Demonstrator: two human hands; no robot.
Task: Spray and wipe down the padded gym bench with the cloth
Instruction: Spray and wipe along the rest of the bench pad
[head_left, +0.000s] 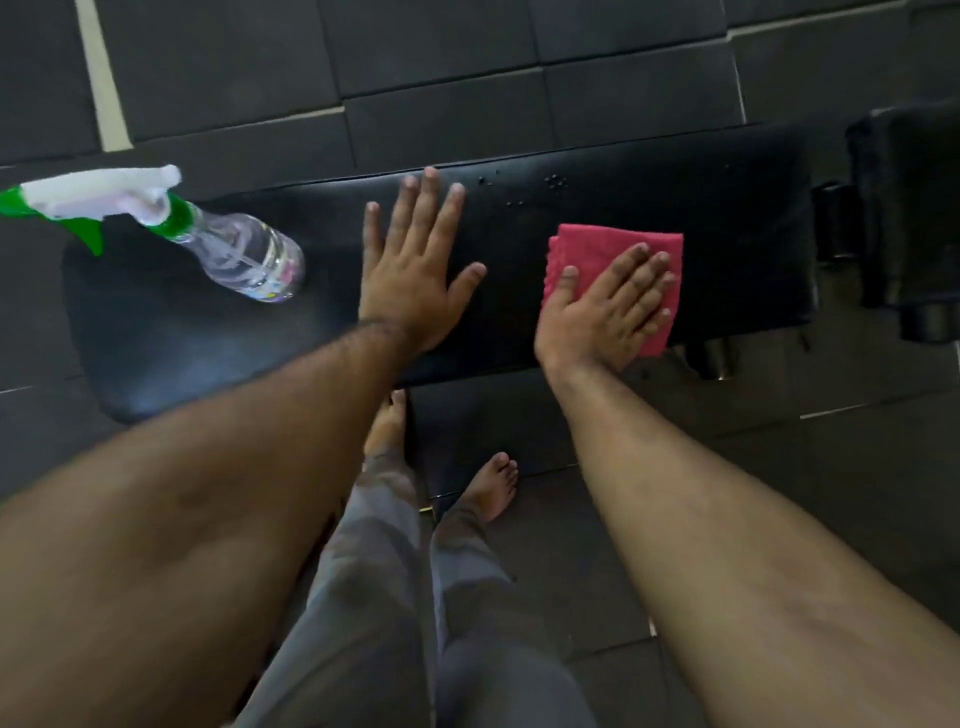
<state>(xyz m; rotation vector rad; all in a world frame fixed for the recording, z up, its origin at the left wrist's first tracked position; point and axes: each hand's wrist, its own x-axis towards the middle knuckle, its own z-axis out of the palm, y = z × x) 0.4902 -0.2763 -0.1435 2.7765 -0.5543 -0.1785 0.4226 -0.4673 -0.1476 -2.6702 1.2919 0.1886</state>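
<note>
Black padded vinyl bench (727, 218), seemingly droplet-beaded at far edge: right hand (608, 306) pressed flat on folded pink cloth (597, 249); left hand (410, 270) spread flat; clear spray bottle (234, 249) standing left.

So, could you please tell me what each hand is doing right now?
Left hand: open, flat on the bench, holding nothing.
Right hand: open, pressing the cloth.

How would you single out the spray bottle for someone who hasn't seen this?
Find the long black padded bench crossing the floor. At its left end, past the flat left hand, stands a clear spray bottle. Its white-and-green trigger head sets it apart from the pink cloth.
</note>
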